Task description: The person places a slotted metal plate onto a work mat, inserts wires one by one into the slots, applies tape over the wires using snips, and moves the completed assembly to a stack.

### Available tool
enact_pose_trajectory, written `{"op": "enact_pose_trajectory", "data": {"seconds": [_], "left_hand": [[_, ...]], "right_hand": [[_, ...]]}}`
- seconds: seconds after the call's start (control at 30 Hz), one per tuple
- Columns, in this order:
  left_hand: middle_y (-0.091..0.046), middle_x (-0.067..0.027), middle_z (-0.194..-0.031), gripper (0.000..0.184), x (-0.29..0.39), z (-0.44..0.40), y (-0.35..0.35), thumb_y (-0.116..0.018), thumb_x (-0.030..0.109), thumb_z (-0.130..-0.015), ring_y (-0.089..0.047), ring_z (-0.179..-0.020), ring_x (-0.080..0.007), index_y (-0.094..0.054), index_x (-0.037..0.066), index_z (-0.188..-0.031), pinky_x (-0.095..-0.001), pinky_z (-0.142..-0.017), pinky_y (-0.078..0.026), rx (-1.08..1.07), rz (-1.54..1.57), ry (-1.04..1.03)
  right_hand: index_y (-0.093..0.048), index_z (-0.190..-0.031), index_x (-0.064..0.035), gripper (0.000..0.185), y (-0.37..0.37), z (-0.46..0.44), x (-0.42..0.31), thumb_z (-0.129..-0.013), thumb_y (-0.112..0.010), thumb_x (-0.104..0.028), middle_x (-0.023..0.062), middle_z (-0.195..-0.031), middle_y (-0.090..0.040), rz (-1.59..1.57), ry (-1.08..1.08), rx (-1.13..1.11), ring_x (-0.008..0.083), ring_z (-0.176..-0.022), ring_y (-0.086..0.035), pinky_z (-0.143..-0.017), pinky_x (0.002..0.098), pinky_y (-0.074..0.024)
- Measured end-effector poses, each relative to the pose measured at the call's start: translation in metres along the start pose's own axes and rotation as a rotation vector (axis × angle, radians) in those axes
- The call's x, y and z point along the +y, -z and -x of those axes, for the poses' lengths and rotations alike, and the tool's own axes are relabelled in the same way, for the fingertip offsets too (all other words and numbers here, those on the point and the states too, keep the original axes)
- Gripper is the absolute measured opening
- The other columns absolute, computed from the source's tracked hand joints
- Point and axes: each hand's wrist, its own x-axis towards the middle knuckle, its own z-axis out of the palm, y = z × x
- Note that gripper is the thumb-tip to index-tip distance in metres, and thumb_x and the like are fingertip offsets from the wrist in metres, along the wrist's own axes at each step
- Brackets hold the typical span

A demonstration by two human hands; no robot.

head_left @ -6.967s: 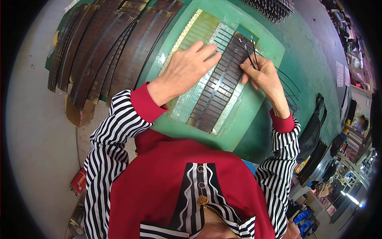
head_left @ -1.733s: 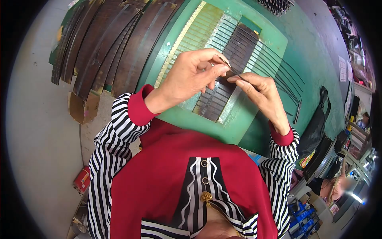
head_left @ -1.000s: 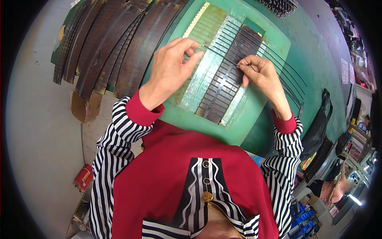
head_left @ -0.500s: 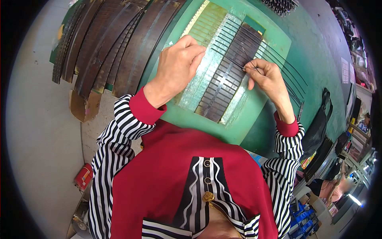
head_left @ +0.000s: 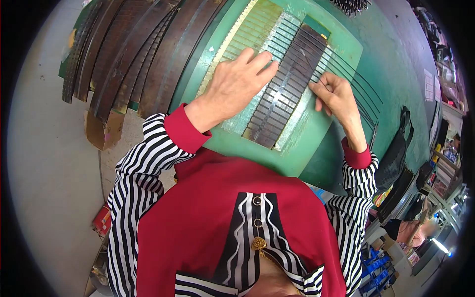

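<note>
A dark slotted plate (head_left: 269,111) lies at a slant on a green board (head_left: 289,166), with thin black strands (head_left: 358,74) laid across its upper part and trailing off to the right. My left hand (head_left: 240,84) is over the shiny clear strip left of the plate, fingers bent and apart, tips close to the strands' left ends. Whether those tips touch a strand is hidden. At the plate's right edge my right hand (head_left: 336,96) has thumb and forefinger pinched together on a thin black strand, which barely shows.
Several long curved brown slotted plates (head_left: 163,74) are stacked at the left, above a cardboard box (head_left: 103,129). A black mesh bag (head_left: 400,148) lies at the right beside a pointed tool (head_left: 374,132). Another person sits far off at the lower right.
My left hand has moved right and its closed fingers have spread toward the strands. My right hand has shifted slightly right, off the plate's edge, still pinched.
</note>
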Motion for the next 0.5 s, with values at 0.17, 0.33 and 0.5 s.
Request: {"op": "enact_pose_trajectory", "data": {"seconds": [0.17, 0.33, 0.5], "left_hand": [[-0.052, -0.0028, -0.098, 0.034, -0.001, 0.0, -0.001, -0.059, 0.006, -0.067, -0.052, -0.079, -0.0169, -0.059, 0.005, -0.101, -0.0233, -0.047, -0.046, 0.018, 0.02, 0.019], [-0.057, -0.0032, -0.095, 0.026, 0.016, -0.004, 0.018, -0.06, 0.007, -0.079, -0.055, -0.073, -0.0113, -0.061, 0.006, -0.105, -0.0207, -0.052, -0.046, 0.058, 0.676, 0.275], [-0.059, -0.002, -0.08, 0.021, 0.024, 0.003, 0.047, -0.059, 0.012, -0.085, -0.051, -0.06, -0.0061, -0.06, 0.002, -0.104, -0.0182, -0.05, -0.042, -0.28, 1.541, 0.657]], "right_hand": [[-0.056, -0.083, -0.0034, 0.006, 0.003, 0.02, 0.004, -0.081, -0.058, -0.008, 0.0027, -0.062, -0.057, 0.402, 0.32, 0.26, 0.0114, -0.048, -0.05, -0.042, 0.022, -0.0356], [-0.058, -0.086, -0.0044, 0.016, -0.025, 0.033, -0.005, -0.071, -0.061, -0.002, 0.0052, -0.072, -0.055, 0.856, 0.852, 0.589, 0.0211, -0.057, -0.054, -0.048, 0.0297, -0.0426], [-0.06, -0.096, -0.0025, 0.022, -0.04, 0.045, -0.013, -0.074, -0.061, -0.001, 0.0086, -0.074, -0.057, 0.76, 0.716, 0.376, 0.0189, -0.059, -0.055, -0.052, 0.0272, -0.0437]]}}
